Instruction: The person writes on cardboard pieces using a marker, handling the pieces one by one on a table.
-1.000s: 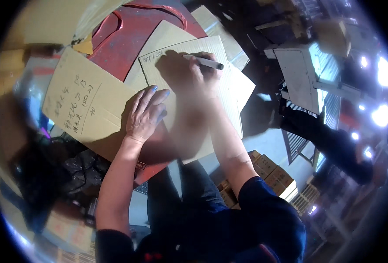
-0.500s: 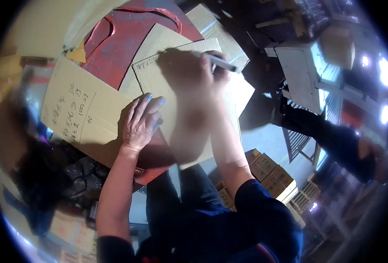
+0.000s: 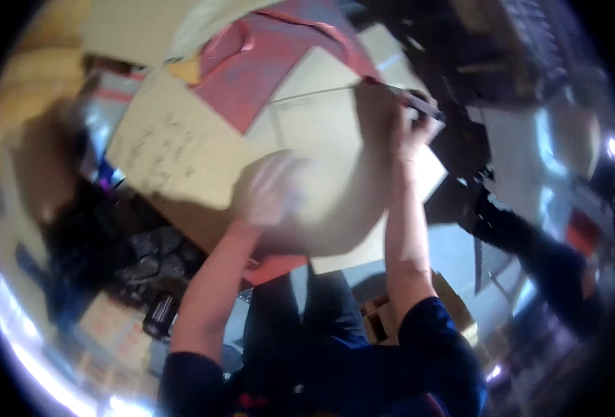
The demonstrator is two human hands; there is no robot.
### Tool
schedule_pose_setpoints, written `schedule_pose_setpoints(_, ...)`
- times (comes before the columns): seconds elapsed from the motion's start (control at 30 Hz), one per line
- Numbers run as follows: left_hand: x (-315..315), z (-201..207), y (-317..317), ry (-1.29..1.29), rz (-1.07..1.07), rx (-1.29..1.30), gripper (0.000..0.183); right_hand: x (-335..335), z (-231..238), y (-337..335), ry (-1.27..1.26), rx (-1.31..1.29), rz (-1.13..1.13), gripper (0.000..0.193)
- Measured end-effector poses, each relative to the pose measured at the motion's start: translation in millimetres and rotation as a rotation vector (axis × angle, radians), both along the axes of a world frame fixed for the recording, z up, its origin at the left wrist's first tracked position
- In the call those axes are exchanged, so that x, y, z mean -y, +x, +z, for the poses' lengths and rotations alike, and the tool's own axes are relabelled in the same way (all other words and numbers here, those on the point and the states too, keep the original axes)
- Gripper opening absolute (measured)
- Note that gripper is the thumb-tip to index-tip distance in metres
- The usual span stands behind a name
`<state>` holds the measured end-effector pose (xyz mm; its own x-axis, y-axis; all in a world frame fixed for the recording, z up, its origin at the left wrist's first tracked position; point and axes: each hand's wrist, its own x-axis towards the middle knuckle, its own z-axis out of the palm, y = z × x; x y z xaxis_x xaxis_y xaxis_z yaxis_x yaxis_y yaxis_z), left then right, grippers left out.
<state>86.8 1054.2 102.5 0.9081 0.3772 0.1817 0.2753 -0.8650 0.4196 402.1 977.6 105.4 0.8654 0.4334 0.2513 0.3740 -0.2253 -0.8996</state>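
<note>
My right hand is closed around a dark marker pen with a pale end, over the right part of a cardboard sheet. A little handwriting shows near that sheet's upper left edge. My left hand is smeared by motion, its fingers stretched out over the lower left part of the same sheet. It seems to hold nothing; whether it touches the cardboard I cannot tell. To the left lies another cardboard piece with several handwritten lines. Both pieces rest on a red surface.
A red strap curls along the far side. Dark bundled material sits at the lower left, beside a black cylindrical object. Brown cartons stand below to the right. Another person's dark-clothed limb shows at the right.
The whole view has shifted, so the scene sits further right. My left hand has moved right over the cardboard sheet. My right hand, still gripping the marker pen, has moved toward the sheet's right side.
</note>
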Motion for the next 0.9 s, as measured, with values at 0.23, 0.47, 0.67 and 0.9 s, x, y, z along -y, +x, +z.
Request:
schedule_pose_setpoints(0.23, 5.7, -3.2, -0.9, -0.138, 0.034, -0.073, 0.02, 6.2, -8.0, 2.3, 0.046, -0.005, 0.042, 0.019)
schedule_pose_setpoints(0.47, -1.4, 11.3, 5.5, 0.009, -0.034, -0.003, 0.028, -3.7, -14.8, -3.5, 0.032, 0.02, -0.007, 0.022)
schedule_pose_setpoints(0.67, -0.4, 13.3, 15.6, 0.043, -0.093, 0.001, 0.029, 1.1, -8.7, 2.9, -0.003, 0.079, -0.119, 0.02)
schedule_pose_setpoints(0.9, -3.5, 12.9, 13.7, 0.053, -0.093, -0.002, 0.03, -4.1, -4.7, 0.6, 0.029, 0.016, -0.173, 0.021)
